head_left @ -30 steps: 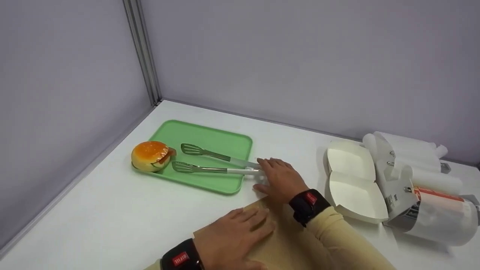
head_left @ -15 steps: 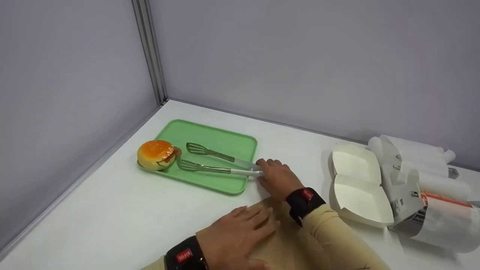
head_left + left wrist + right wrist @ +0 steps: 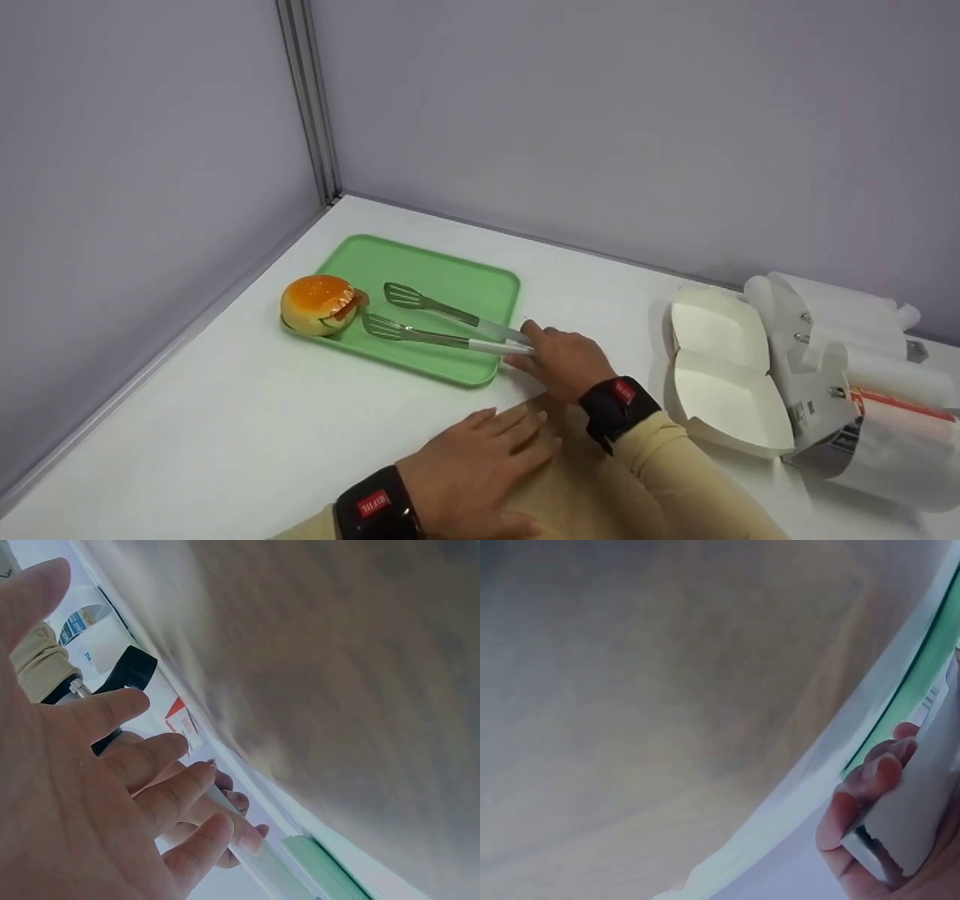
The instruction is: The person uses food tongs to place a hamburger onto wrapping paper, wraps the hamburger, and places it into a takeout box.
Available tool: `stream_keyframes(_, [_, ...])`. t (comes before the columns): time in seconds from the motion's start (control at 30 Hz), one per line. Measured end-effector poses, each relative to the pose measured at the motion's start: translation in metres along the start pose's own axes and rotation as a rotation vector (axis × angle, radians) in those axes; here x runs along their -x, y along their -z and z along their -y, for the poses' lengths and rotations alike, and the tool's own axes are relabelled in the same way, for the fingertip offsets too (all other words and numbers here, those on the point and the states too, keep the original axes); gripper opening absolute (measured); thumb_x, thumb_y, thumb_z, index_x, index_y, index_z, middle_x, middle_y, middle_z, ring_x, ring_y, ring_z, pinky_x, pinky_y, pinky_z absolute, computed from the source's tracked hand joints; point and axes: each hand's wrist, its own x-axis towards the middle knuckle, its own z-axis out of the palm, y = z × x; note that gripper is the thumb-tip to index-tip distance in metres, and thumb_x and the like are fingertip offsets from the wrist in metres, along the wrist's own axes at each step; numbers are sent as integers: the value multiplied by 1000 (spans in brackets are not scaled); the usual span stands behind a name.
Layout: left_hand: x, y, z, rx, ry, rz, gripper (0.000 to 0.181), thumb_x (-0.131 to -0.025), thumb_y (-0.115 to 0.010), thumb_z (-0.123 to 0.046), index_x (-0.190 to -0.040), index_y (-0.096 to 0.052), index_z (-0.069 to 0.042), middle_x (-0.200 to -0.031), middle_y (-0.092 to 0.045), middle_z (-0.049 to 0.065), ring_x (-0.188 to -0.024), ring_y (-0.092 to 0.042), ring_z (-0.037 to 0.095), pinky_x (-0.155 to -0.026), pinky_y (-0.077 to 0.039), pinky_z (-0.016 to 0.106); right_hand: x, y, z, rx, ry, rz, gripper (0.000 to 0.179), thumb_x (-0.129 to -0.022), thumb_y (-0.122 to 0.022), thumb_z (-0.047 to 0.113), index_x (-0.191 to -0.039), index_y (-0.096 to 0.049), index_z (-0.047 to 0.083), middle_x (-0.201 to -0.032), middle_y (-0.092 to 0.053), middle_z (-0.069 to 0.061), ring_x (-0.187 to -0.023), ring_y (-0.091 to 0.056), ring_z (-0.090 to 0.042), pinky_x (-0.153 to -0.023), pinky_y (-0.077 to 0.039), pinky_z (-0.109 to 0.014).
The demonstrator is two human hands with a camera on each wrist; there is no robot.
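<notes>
In the head view my right hand (image 3: 566, 362) grips the white handle end of a pair of tongs (image 3: 435, 339). Their two slotted metal heads stand apart above a green tray (image 3: 450, 266). Curled fingers (image 3: 881, 776) wrap the white handle (image 3: 915, 817) in the right wrist view. A toy-like hamburger (image 3: 316, 301) with a shiny bun sits at the tray's left corner. My left hand (image 3: 472, 472) lies with spread fingers over a sheet of brown paper (image 3: 574, 487). From the left wrist, that palm (image 3: 82, 795) shows with nothing in it.
An open white clamshell box (image 3: 724, 341) stands on the right of the white table (image 3: 247, 420). Beside it is a rack with rolls of clear plastic bags (image 3: 900, 442). Grey walls (image 3: 600, 135) close off the back and left.
The right hand's fingers have closed around the tongs' handle, from lying over it before. The head view has shifted slightly, so things appear further right. The left hand stays on the paper.
</notes>
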Motion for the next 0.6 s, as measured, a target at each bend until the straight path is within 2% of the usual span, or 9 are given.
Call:
stream_keyframes(0.3, [0,-1,2,35,-11,12,78,-97,-42,-71,-159,-34,-25,-166,-32,4,-156,-26,19,-121,-35,47,5,8,3,67,22,-48,44,-99,-61,44,-120,-55,5,-77,-63,-8,-59,-52,-18,-59,-53,-40])
stream_keyframes(0.47, [-1,-1,2,43,-18,27,79,-96,-42,-72,-159,-33,-25,-167,-30,3,-156,-25,19,-121,-35,46,9,13,8,84,39,-114,40,-98,-62,43,-116,-55,8,-75,-63,-7,-57,-52,-19,-55,-51,-39])
stream_keyframes(0.6, [-1,-3,2,25,-32,14,80,-96,-41,-72,-159,-33,-24,-167,-30,4,-156,-26,18,-121,-36,46,12,15,13,108,53,-162,41,-97,-62,45,-116,-57,9,-77,-64,-8,-56,-54,-19,-55,-52,-39])
